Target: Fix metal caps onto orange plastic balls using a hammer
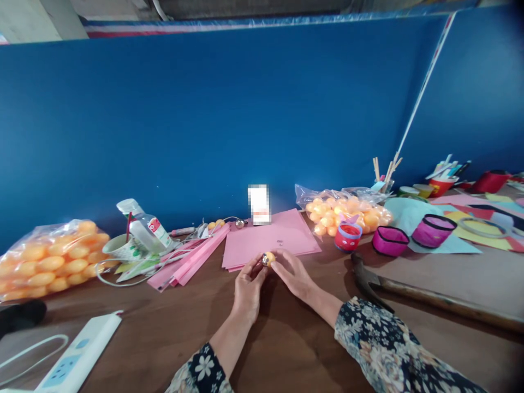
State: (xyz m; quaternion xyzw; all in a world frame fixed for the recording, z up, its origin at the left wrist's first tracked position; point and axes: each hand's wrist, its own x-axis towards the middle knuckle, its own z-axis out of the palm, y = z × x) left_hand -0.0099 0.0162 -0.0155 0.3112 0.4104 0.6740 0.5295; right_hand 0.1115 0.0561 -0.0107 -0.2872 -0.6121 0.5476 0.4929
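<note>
Between my two hands is a small orange ball [269,258] with a dark and silvery patch on its left side. My left hand [247,289] pinches it from the left, thumb and fingers closed on the patterned side. From the right, the fingertips of my right hand [296,277] press against the plain orange side. Both hands are just over the near edge of a stack of pink paper sheets [249,243]. Fine detail on the ball is too small to make out.
Bags of orange balls stand left [53,259] and right [327,210]. A hammer [434,300] lies by my right arm, near purple fabric rings [391,241] and a red cup [347,237]. Pink strips [196,262], a tilted bottle [145,229] and a power strip [77,355] are left.
</note>
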